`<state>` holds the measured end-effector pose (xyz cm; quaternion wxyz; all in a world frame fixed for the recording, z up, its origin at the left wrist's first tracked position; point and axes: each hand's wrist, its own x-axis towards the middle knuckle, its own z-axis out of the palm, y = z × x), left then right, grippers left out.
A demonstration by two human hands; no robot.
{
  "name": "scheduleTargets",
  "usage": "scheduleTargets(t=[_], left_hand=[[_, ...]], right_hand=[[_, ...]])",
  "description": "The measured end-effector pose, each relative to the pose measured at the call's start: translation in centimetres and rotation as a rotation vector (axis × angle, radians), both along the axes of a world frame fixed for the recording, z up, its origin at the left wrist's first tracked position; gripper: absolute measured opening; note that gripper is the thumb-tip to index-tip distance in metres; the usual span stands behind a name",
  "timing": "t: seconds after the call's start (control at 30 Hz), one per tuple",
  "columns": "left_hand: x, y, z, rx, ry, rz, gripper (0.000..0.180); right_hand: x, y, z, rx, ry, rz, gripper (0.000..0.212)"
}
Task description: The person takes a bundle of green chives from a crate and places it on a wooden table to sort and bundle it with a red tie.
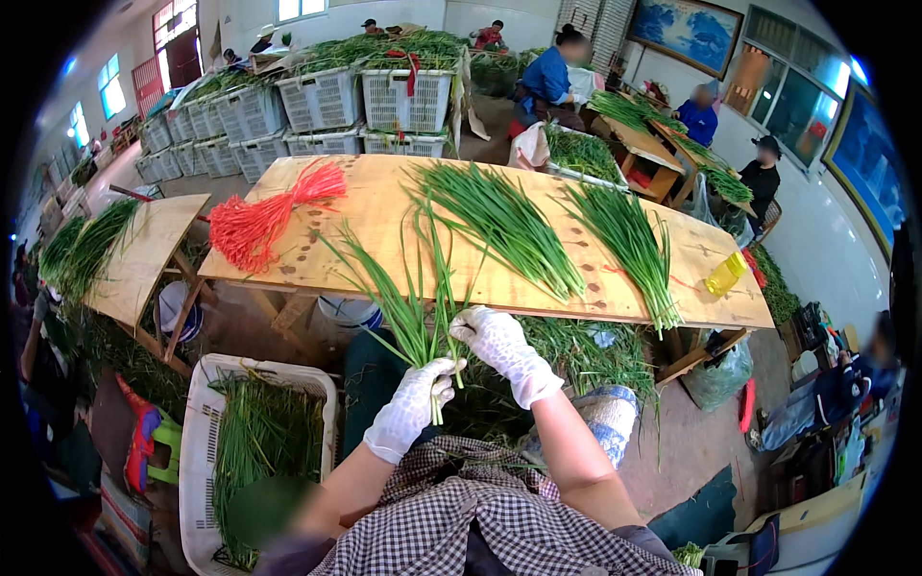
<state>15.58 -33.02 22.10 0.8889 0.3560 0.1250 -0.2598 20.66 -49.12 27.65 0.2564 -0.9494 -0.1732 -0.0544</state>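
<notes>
Both my hands wear thin white patterned gloves. My left hand [413, 405] is closed around the lower ends of a small bunch of green chives [407, 322], whose leaves fan upward over the table's near edge. Just to its right, my right hand [499, 346] is closed in a pinch at a few chive stalks along the bunch's right side; its fingertips partly hide them. On the wooden table [365, 206] lie a large pile of chives [499, 226] and a second pile [629, 250] further right. A bundle of red ties [264, 223] rests at the left.
A yellow container [726, 275] lies at the table's right end. A white basket of greens [197, 451] stands by my left leg. Another board with chives [144, 250] is at the left. Stacked crates [408, 101] stand behind; several people sit at the back and right.
</notes>
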Motion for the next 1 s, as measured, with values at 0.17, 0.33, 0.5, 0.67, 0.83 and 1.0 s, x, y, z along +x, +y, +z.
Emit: scheduleTargets(t=[0.17, 0.33, 0.5, 0.67, 0.83, 1.0], left_hand=[[1.1, 0.0, 1.1, 0.129, 0.032, 0.025, 0.013], [1.1, 0.1, 1.0, 0.069, -0.155, -0.051, 0.020], [2.4, -0.2, 0.3, 0.077, -0.114, 0.002, 0.022], [2.9, -1.7, -1.1, 0.114, -0.037, 0.029, 0.016], [3.0, -3.7, -0.7, 0.430, 0.056, 0.079, 0.014], [3.3, -2.9, -0.3, 0.380, -0.067, 0.061, 0.014]], right_hand=[[2.6, 1.5, 0.7, -0.506, -0.354, -0.043, 0.016], [3.2, -1.5, 8.1, 0.172, -0.636, -0.264, 0.012], [-6.0, -5.7, 8.3, 0.801, 0.089, -0.263, 0.023], [-5.9, -5.9, -3.7, 0.371, 0.399, -0.374, 0.043], [-3.8, -1.8, -3.9, 1.089, 0.594, -0.273, 0.037], [-5.1, -1.4, -4.3, 0.999, 0.671, -0.306, 0.026]])
